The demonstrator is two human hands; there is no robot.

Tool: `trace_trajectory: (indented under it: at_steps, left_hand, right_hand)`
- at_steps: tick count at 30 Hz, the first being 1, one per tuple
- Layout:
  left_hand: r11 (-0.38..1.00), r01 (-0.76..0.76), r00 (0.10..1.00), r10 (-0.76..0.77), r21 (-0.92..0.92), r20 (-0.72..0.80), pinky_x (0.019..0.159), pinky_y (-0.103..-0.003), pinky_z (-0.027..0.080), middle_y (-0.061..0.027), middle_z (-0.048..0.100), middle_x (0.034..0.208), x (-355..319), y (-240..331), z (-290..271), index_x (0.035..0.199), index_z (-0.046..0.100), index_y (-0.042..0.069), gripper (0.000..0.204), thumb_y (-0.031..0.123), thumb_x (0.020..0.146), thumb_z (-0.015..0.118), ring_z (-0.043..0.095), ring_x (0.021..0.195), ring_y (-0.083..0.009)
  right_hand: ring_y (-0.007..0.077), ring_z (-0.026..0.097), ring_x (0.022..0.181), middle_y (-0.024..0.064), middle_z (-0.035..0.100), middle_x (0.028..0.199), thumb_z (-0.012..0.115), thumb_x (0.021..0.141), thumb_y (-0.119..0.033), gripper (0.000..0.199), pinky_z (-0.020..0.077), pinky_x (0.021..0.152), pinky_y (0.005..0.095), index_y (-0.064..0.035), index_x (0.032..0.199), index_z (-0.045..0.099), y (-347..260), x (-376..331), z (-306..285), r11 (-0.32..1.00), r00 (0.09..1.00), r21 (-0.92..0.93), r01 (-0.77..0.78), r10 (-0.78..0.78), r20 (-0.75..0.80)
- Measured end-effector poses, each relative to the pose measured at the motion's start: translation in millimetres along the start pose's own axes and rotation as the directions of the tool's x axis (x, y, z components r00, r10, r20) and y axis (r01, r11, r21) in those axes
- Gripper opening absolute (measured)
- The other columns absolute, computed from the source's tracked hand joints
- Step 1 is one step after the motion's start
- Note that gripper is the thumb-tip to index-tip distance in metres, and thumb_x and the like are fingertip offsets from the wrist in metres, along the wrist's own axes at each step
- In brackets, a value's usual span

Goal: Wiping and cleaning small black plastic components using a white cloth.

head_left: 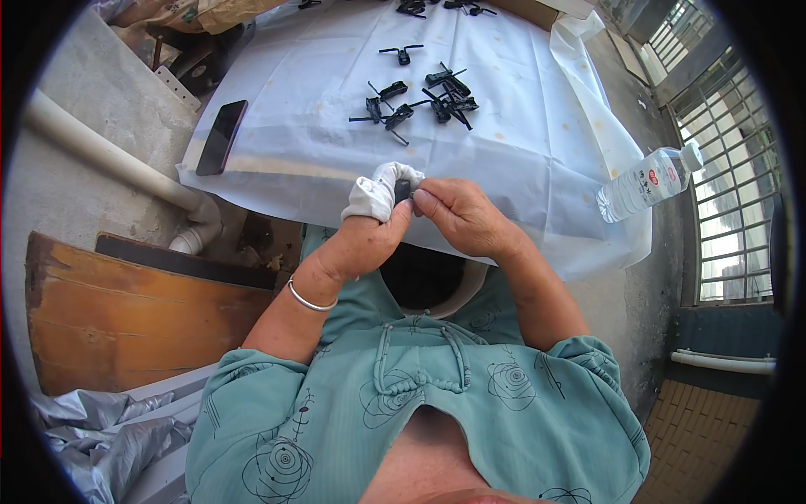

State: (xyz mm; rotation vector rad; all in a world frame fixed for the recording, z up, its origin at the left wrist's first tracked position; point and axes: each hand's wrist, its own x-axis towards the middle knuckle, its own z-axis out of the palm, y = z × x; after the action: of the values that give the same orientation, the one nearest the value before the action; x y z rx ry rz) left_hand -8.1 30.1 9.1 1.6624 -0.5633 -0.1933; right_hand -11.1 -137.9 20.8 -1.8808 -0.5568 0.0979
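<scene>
Your left hand [369, 231] and right hand [457, 214] pinch a black part [403, 190]; capped bottle [646, 183], red-labelled, lies right; clear liquid inside.
</scene>
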Motion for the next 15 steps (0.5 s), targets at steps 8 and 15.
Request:
trace_trajectory:
  at_steps: [8, 15]
  left_hand:
    - [0.933, -0.115, 0.984, 0.155, 0.342, -0.093, 0.072, -0.033, 0.044, -0.0174, 0.054, 0.090, -4, 0, 2, 0.106, 0.045, -0.002, 0.025, 0.001, 0.081, 0.044, 0.055, 0.080, -0.0298]
    - [0.982, 0.123, 0.984, -0.103, 0.141, -0.144, 0.078, -0.035, 0.045, -0.0189, 0.056, 0.096, -10, -11, 3, 0.112, 0.045, -0.004, 0.033, 0.008, 0.082, 0.052, 0.055, 0.088, -0.0335]
  right_hand:
    - [0.0159, 0.044, 0.057, 0.0100, 0.051, 0.062, 0.047, 0.090, -0.013, 0.021, 0.0412, 0.057, 0.0297, 0.0014, 0.076, 0.052, 6, 1, 23, 0.998, 0.995, -0.057, -0.022, 0.016, -0.098]
    - [0.0161, 0.045, 0.056, 0.0114, 0.051, 0.061, 0.050, 0.089, -0.017, 0.021, 0.0419, 0.057, 0.0308, 0.0011, 0.078, 0.055, 19, 15, 13, 0.984, 0.992, 0.146, -0.104, 0.092, 0.088]
